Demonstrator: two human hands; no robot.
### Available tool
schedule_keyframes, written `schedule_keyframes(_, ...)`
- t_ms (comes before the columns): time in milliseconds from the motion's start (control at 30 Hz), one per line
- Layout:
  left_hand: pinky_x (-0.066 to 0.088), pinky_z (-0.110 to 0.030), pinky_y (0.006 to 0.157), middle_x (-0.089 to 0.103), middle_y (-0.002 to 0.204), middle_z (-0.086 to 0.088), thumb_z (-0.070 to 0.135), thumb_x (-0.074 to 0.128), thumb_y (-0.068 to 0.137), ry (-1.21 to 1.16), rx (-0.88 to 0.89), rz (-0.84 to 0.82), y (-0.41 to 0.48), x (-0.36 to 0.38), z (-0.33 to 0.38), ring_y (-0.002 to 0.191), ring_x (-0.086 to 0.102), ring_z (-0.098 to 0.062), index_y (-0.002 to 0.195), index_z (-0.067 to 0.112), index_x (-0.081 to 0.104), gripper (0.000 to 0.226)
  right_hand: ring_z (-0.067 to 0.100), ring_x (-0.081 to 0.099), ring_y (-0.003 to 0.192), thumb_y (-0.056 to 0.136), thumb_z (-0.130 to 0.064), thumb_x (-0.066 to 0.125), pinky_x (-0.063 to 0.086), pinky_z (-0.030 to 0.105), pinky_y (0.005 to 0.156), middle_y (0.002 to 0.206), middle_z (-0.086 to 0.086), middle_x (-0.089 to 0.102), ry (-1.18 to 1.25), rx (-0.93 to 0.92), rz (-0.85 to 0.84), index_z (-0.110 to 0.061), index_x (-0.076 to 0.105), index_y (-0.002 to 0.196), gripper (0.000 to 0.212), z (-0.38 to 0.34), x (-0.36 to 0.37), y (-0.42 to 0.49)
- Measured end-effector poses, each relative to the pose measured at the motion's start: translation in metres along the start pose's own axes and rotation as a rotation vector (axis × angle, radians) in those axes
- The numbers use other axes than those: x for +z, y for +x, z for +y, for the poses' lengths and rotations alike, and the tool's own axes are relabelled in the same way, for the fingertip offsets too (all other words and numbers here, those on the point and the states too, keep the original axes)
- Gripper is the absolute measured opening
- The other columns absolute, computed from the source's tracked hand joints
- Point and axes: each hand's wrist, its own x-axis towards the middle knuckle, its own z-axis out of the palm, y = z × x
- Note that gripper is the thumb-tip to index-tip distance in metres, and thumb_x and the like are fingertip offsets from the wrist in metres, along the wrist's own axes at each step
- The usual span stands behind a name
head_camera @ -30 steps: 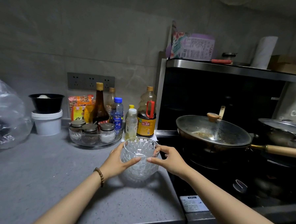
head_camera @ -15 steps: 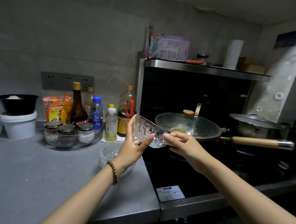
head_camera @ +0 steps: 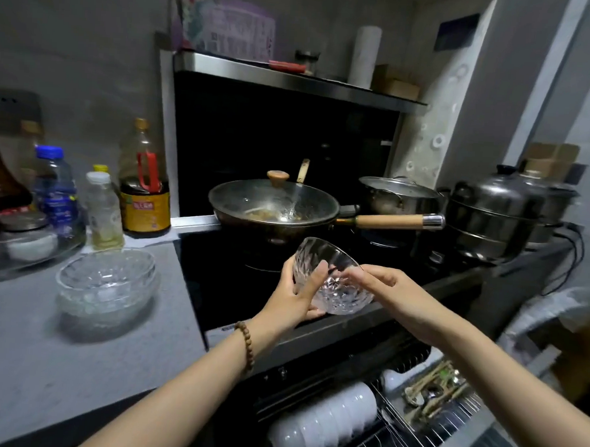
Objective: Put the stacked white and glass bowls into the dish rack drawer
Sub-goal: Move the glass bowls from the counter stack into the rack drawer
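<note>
I hold one cut-glass bowl (head_camera: 332,276) tilted on its side above the front edge of the black stove. My left hand (head_camera: 297,291) grips its left rim and underside. My right hand (head_camera: 382,286) pinches its right rim. A stack of glass bowls (head_camera: 107,283) stays on the grey counter at the left. Below, the dish rack drawer (head_camera: 446,433) stands pulled out, with a row of white bowls (head_camera: 328,416) on edge in its wire rack.
A lidded wok (head_camera: 274,205) with a long wooden handle (head_camera: 389,221) sits on the stove behind the bowl. Steel pots (head_camera: 492,213) stand at the right. Sauce bottles (head_camera: 145,188) and a jar tray (head_camera: 29,240) line the counter's back. Utensils (head_camera: 435,391) lie in the drawer's right side.
Both hands lifted the top glass bowl off the stack and carried it right and down, over the stove front. My view turned right and down, bringing the pulled-out drawer into sight.
</note>
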Motion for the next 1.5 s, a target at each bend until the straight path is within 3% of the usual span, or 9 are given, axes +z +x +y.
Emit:
schedule_keyframes(167, 0.057, -0.028, 0.077, 0.061, 0.117, 0.011, 0.083, 0.060, 0.047, -0.012, -0.163, -0.121, 0.015, 0.039, -0.048, 0.095, 0.070, -0.016, 0.118, 0.048, 0.038, 0.082, 0.015, 0.070, 0.100, 0.083, -0.038, 0.061, 0.051, 0.015, 0.082, 0.104, 0.007, 0.075, 0.083, 0.116, -0.042, -0.015, 0.075, 0.100, 0.032, 0.040, -0.029, -0.029)
schedule_keyframes(300, 0.058, -0.027, 0.072, 0.060, 0.115, 0.012, 0.085, 0.060, 0.050, -0.015, -0.276, -0.179, 0.022, 0.062, -0.092, 0.089, 0.071, -0.013, 0.115, 0.051, 0.037, 0.076, 0.023, 0.070, 0.102, 0.080, -0.045, 0.067, 0.055, 0.026, 0.087, 0.104, 0.009, 0.074, 0.082, 0.238, -0.082, -0.019, 0.074, 0.102, 0.035, 0.074, -0.046, -0.048)
schedule_keyframes(567, 0.059, -0.033, 0.079, 0.063, 0.119, -0.002, 0.086, 0.055, 0.051, 0.009, -0.512, -0.285, 0.017, 0.083, -0.170, 0.087, 0.072, -0.021, 0.130, 0.033, 0.032, 0.098, 0.026, 0.067, 0.092, 0.071, -0.047, 0.077, 0.058, 0.027, 0.081, 0.109, 0.037, 0.060, 0.077, 0.445, -0.105, 0.002, 0.066, 0.101, 0.058, 0.147, -0.051, -0.063)
schedule_keyframes(700, 0.057, -0.032, 0.083, 0.055, 0.132, -0.013, 0.080, 0.050, 0.058, -0.003, -0.620, -0.295, 0.012, 0.088, -0.195, 0.090, 0.072, -0.025, 0.140, 0.028, 0.022, 0.101, 0.016, 0.066, 0.083, 0.075, -0.038, 0.074, 0.054, 0.018, 0.067, 0.102, 0.026, 0.064, 0.136, 0.544, -0.088, -0.006, 0.071, 0.097, 0.039, 0.175, -0.043, -0.065)
schedule_keyframes(900, 0.048, -0.032, 0.077, 0.050, 0.079, 0.001, 0.077, 0.049, 0.066, 0.035, -0.695, -0.281, 0.000, 0.084, -0.233, 0.073, 0.052, -0.022, 0.136, 0.031, 0.022, 0.088, 0.006, 0.069, 0.065, 0.086, -0.017, 0.065, 0.053, 0.013, 0.056, 0.082, 0.002, 0.076, 0.257, 0.707, -0.061, -0.012, 0.072, 0.092, 0.011, 0.212, -0.031, -0.065)
schedule_keyframes(1033, 0.050, -0.040, 0.095, 0.055, 0.125, 0.000, 0.068, 0.048, 0.077, 0.290, -0.602, -0.175, -0.009, 0.066, -0.257, 0.099, 0.059, -0.019, 0.142, 0.025, 0.026, 0.080, 0.006, 0.062, 0.049, 0.085, -0.022, 0.066, 0.052, 0.017, 0.050, 0.071, 0.001, 0.074, 0.222, 0.841, -0.052, -0.013, 0.072, 0.094, 0.014, 0.235, -0.024, -0.062)
schedule_keyframes(1167, 0.027, -0.037, 0.114, 0.025, 0.153, 0.000, 0.074, 0.050, 0.070, 0.633, -0.475, -0.212, -0.024, 0.042, -0.282, 0.139, 0.026, -0.020, 0.146, 0.024, 0.021, 0.095, 0.023, 0.063, 0.074, 0.086, -0.025, 0.065, 0.055, 0.041, 0.082, 0.094, 0.014, 0.071, 0.145, 0.962, -0.021, -0.006, 0.068, 0.108, 0.029, 0.261, -0.014, -0.058)
schedule_keyframes(1300, -0.003, -0.041, 0.119, -0.004, 0.159, 0.003, 0.080, 0.043, 0.071, 0.993, -0.436, -0.322, -0.039, 0.030, -0.317, 0.146, -0.005, -0.019, 0.150, 0.026, 0.002, 0.104, 0.009, 0.055, 0.049, 0.087, -0.023, 0.063, 0.050, 0.020, 0.048, 0.074, 0.004, 0.060, 0.134, 1.050, -0.022, -0.005, 0.064, 0.107, 0.026, 0.280, -0.001, -0.051)
schedule_keyframes(1500, -0.020, -0.041, 0.110, -0.023, 0.154, 0.006, 0.087, 0.033, 0.067, 1.201, -0.404, -0.381, -0.056, 0.023, -0.353, 0.137, -0.028, -0.015, 0.148, 0.026, -0.012, 0.111, 0.012, 0.047, 0.056, 0.093, -0.022, 0.056, 0.046, 0.024, 0.054, 0.071, 0.003, 0.053, 0.057, 1.140, -0.090, -0.005, 0.060, 0.086, 0.019, 0.310, 0.019, -0.040)
